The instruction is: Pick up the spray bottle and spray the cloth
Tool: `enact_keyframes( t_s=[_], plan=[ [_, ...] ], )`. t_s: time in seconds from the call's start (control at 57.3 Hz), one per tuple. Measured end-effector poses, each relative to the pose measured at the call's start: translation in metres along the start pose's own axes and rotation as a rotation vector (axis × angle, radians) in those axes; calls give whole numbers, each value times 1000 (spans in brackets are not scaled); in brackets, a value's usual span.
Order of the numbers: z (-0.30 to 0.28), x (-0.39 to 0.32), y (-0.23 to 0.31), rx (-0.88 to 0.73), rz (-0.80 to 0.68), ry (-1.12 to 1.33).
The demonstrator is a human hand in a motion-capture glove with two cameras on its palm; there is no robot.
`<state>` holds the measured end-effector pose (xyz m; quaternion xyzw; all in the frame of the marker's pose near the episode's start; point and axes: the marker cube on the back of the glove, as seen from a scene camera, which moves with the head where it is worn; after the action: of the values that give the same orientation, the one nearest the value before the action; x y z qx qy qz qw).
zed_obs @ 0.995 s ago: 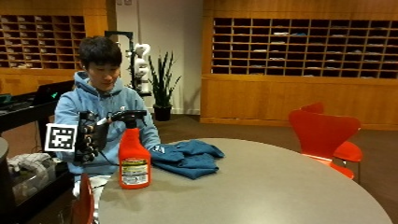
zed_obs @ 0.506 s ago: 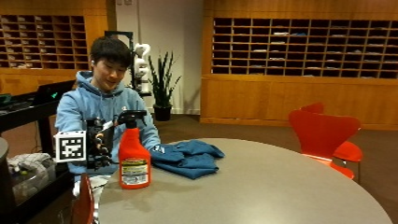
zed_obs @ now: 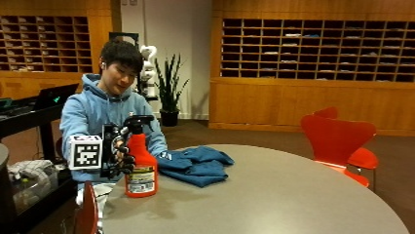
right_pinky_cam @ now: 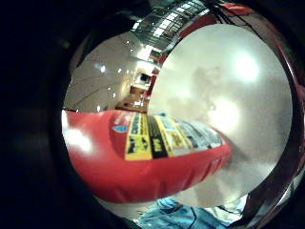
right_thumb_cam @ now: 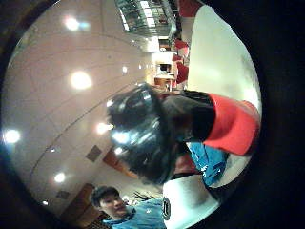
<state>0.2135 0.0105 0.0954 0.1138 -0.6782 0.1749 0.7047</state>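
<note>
A red spray bottle (zed_obs: 141,171) with a black trigger head stands upright near the left edge of the round grey table (zed_obs: 272,195). My gloved right hand (zed_obs: 121,156) is at its left side, fingers curled round the neck below the trigger. A crumpled blue cloth (zed_obs: 195,165) lies on the table just right of the bottle. In the little finger side palm view the labelled bottle body (right_pinky_cam: 157,152) fills the view, with the cloth (right_pinky_cam: 176,215) beyond. In the thumb side palm view the black spray head (right_thumb_cam: 143,129) sits close, with the red shoulder (right_thumb_cam: 231,124) and the cloth (right_thumb_cam: 207,162) beside it.
Orange chairs (zed_obs: 337,139) stand at the table's far right, and another orange chair back (zed_obs: 87,214) is at the near left. A black cart (zed_obs: 26,146) holding a laptop is left of the person. The table's right half is bare grey surface.
My right hand has dropped slightly and moved right, from beside the bottle up against its neck, where the fingers now curl round it. The bottle and cloth have not moved.
</note>
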Motion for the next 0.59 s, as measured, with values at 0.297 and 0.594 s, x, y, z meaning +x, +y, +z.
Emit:
enact_keyframes(
  t_s=[0.297, 0.594],
  plan=[
    [7, -3, -11, -252, 75, 39],
    [19, -14, -32, -422, 72, 19]
  ],
)
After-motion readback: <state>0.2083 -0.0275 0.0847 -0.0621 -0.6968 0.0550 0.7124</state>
